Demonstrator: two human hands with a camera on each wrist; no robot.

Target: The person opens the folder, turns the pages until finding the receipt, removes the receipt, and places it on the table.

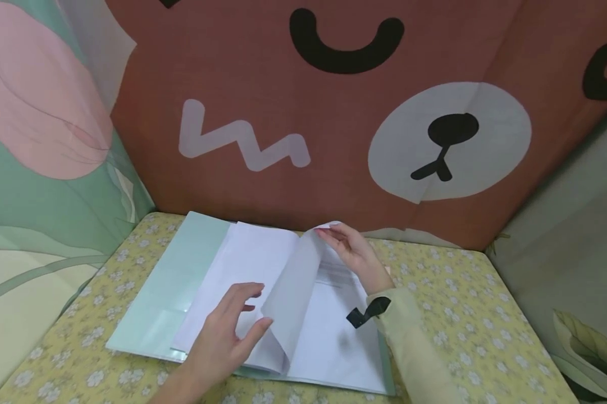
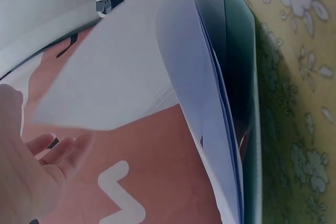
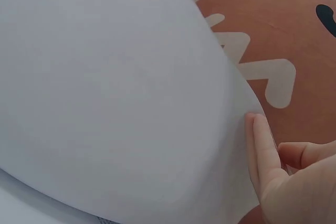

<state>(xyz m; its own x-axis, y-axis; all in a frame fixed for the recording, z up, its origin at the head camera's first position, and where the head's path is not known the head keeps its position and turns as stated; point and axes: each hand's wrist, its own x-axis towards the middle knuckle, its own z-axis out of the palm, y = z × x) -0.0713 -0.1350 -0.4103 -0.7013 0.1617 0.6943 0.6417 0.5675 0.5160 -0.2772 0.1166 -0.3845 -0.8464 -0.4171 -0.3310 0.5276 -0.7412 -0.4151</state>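
Observation:
A pale green folder (image 1: 194, 258) lies spread on the table with white paper inside. White pages (image 1: 255, 249) rest on its left side, and another page (image 1: 341, 336) with printed lines near its top lies on the right. Between them a sheet of paper (image 1: 295, 280) stands up, curling over. My right hand (image 1: 356, 255) pinches this sheet by its upper edge; in the right wrist view its fingers (image 3: 265, 148) lie along the paper with the thumb on the other side. My left hand (image 1: 224, 334), thumb and fingers spread apart, hovers over the left pages beside the curled sheet.
A yellow flowered cloth (image 1: 465, 336) covers the table. Behind it hangs a brown printed backdrop (image 1: 333, 179) with a bear face, and a green and pink floral fabric (image 1: 45, 196) closes off the left. The right sleeve carries a black strap (image 1: 369, 311).

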